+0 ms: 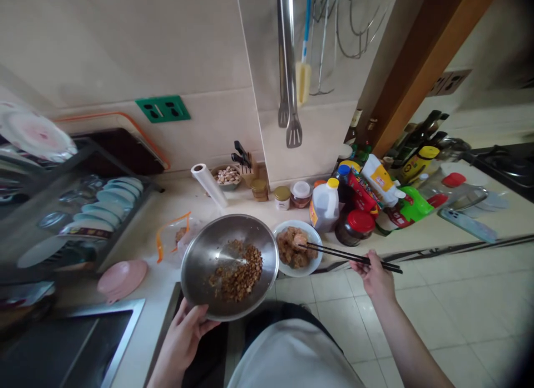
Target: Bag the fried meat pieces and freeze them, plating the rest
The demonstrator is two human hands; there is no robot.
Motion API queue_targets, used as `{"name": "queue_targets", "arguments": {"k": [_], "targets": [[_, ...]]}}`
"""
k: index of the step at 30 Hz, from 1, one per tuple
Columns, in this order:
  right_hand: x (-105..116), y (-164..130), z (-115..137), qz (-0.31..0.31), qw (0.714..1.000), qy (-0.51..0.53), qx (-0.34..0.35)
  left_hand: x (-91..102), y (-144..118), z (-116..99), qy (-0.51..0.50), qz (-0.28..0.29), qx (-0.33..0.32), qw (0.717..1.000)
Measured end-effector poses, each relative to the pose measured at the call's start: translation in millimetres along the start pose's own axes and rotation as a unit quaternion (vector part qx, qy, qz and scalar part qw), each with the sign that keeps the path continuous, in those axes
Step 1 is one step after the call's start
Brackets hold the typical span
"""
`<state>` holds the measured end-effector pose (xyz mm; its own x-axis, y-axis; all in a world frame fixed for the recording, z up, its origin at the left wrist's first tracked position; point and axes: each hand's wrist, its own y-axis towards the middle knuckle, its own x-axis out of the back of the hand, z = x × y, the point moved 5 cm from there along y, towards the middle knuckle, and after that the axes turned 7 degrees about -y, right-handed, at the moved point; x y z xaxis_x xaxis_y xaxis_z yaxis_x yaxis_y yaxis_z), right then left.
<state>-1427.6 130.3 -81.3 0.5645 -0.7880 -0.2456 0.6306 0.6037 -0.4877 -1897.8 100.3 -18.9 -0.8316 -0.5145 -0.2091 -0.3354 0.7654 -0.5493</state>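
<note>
My left hand grips the near rim of a steel mixing bowl, thumb over the edge. Inside that bowl lies a heap of brown chopped bits, mostly toward its right side. My right hand is closed around a pair of black chopsticks pointing left. Their tips reach into a white bowl filled with pieces of marinated meat, touching a pale pink piece on top. The white bowl stands right beside the steel one, near the counter's front edge.
Behind the bowls stand a plastic jug, a red-lidded jar and small jars. A dish rack, pink dish and sink are at left. A phone lies at right; spatulas hang above.
</note>
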Motion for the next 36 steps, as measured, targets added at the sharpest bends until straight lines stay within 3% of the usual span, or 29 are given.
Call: {"name": "queue_targets", "arguments": {"k": [5,13,16,20,25,28,30,33,35,36], "targets": [[15.7,17.7,-23.0,-0.04,0.995,-0.018,-0.094,1.2,0.2,6.6,0.005,0.013,0.019,1.0],[9.2,30.3,-20.2,-0.026,0.995,-0.014,-0.091,-0.2,-1.3,5.3,0.011,0.029,0.017,0.999],[11.9,24.3,-7.2,-0.017,0.999,-0.026,-0.043,-3.2,-1.2,6.7,0.011,0.026,0.032,0.999],[20.2,9.9,11.7,-0.017,0.996,-0.051,0.069,-14.9,-0.8,6.5,0.007,0.024,0.012,1.0],[24.9,-6.4,27.9,-0.006,0.987,-0.055,0.152,-45.4,0.5,6.5,0.006,0.055,-0.019,0.998],[12.3,-31.7,39.1,0.018,0.973,-0.053,0.222,-68.9,1.6,5.3,0.013,0.078,-0.049,0.996],[-14.2,-59.1,40.1,0.115,0.945,-0.131,0.276,-84.0,2.2,6.0,0.018,0.096,-0.068,0.993],[-64.6,-107.6,30.8,0.314,0.827,-0.241,0.399,-101.2,4.4,11.6,0.035,0.115,-0.08,0.99],[-85.6,-126.9,24.0,0.384,0.761,-0.247,0.462,-109.3,6.4,15.9,0.049,0.125,-0.087,0.987],[-91.0,-129.1,21.7,0.392,0.747,-0.244,0.477,-112.7,7.3,17.7,0.053,0.129,-0.091,0.986]]}}
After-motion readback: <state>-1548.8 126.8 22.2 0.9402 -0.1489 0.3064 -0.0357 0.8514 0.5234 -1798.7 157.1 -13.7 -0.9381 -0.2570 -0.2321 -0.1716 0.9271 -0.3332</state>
